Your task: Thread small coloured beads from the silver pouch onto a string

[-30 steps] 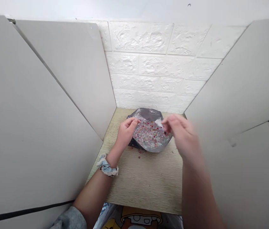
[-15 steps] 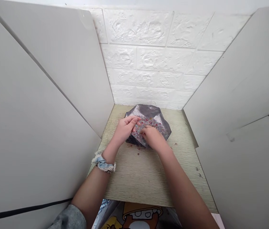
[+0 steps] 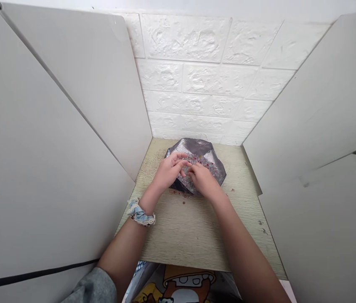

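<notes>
A grey bag (image 3: 197, 146) with a silvery lining lies spread on the wooden board, full of small beads (image 3: 205, 163), mostly pale and clear with some red ones. Over the beads, my left hand (image 3: 170, 168) has its thumb and forefinger brought together in a pinch. The fingertips of my right hand (image 3: 201, 179) are pressed together and meet those of the left. Whatever is between the fingers is too small to make out. A light blue scrunchie with lace edging (image 3: 142, 213) circles my left wrist.
Loose beads (image 3: 183, 203) are scattered on the board (image 3: 184, 235) in front of the bag. White panels (image 3: 80, 84) (image 3: 317, 109) rise on both sides, and a white brick-patterned wall (image 3: 190, 38) stands behind. Two small metal bits (image 3: 261, 226) lie near the right edge.
My hands have come together, with the left fingertips moving right to touch the right ones. My right hand has risen slightly off the beads. The bag stays in place.
</notes>
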### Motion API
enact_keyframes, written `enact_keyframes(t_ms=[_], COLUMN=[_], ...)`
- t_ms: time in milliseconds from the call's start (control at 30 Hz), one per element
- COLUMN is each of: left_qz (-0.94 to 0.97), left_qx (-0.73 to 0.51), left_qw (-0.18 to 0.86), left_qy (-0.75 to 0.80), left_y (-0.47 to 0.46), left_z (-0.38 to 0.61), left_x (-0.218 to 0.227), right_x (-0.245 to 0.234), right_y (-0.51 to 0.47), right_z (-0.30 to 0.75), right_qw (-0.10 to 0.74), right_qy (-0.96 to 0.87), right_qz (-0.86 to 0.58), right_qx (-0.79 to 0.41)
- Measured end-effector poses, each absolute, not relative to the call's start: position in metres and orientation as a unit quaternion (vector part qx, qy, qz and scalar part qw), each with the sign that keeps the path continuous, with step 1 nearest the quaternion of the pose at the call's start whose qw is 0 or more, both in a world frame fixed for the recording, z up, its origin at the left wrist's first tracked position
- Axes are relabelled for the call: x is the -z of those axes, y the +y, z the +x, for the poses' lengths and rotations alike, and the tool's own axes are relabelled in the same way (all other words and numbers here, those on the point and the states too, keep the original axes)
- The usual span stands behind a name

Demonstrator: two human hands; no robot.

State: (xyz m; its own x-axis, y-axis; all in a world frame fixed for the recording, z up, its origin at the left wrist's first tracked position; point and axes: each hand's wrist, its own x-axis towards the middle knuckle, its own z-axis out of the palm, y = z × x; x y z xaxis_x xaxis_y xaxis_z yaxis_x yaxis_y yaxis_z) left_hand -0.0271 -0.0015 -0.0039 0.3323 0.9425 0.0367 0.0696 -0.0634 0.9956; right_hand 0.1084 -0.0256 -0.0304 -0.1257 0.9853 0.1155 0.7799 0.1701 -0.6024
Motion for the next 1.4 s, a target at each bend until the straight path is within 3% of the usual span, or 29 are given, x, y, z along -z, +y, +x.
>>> enact_keyframes(t_ms=[133, 267, 467, 1400], left_qz=[0.606, 0.588, 0.603, 0.639], left_qx=[-0.408, -0.423, -0.419, -0.405], left_qw=[0.539, 0.552, 0.542, 0.492], left_qy=[0.419, 0.412, 0.41, 0.431], left_y=[-0.003, -0.007, -0.011, -0.013], left_z=[-0.025, -0.024, -0.023, -0.022], left_x=[0.002, -0.006, -0.009, -0.005], right_x=[0.025, 0.023, 0.021, 0.025], right_y=[-0.026, -0.028, -0.029, -0.029], right_z=[0.103, 0.094, 0.091, 0.089], right_qw=[0.432, 0.559, 0.651, 0.646], right_qy=[-0.58, -0.372, -0.209, -0.263], right_qz=[-0.581, -0.454, -0.321, -0.292], right_qx=[-0.372, -0.586, -0.656, -0.654])
